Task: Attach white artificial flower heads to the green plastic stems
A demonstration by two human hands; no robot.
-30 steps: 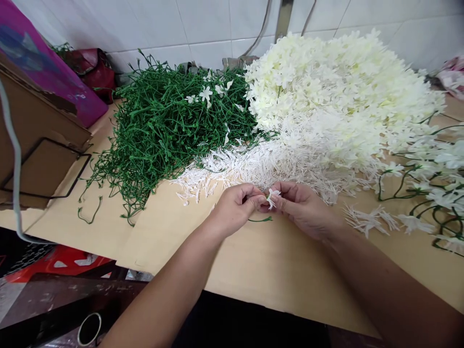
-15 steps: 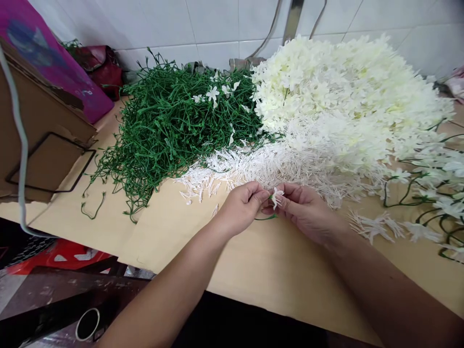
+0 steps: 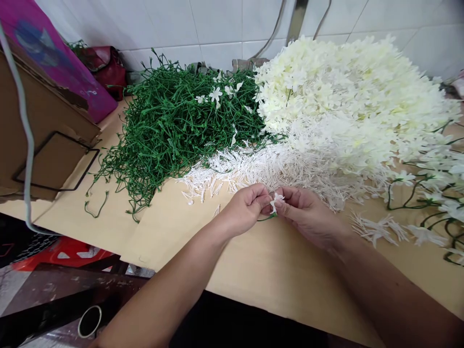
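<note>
My left hand (image 3: 246,209) and my right hand (image 3: 306,215) meet over the tan table (image 3: 253,270), fingers pinched together. Between them is a small white fabric flower (image 3: 276,200), held by my right fingertips. A thin green stem (image 3: 266,218) curves out below my left fingers, which pinch it. Just beyond the hands lies a spread of white stamen pieces (image 3: 261,166). Behind those are a heap of green stems (image 3: 170,125) on the left and a big heap of white flowers (image 3: 348,96) on the right.
A cardboard box (image 3: 39,140) with a black wire frame stands at the left, with a purple package (image 3: 54,63) behind it. Finished stems with flowers (image 3: 438,193) lie at the right edge. A white tiled wall (image 3: 217,24) closes the back. A red object (image 3: 61,251) sits below the table edge.
Both hands have stayed pinched together over the same spot. The flower has been pressed closer to my left fingers and the green stem shows less below them.
</note>
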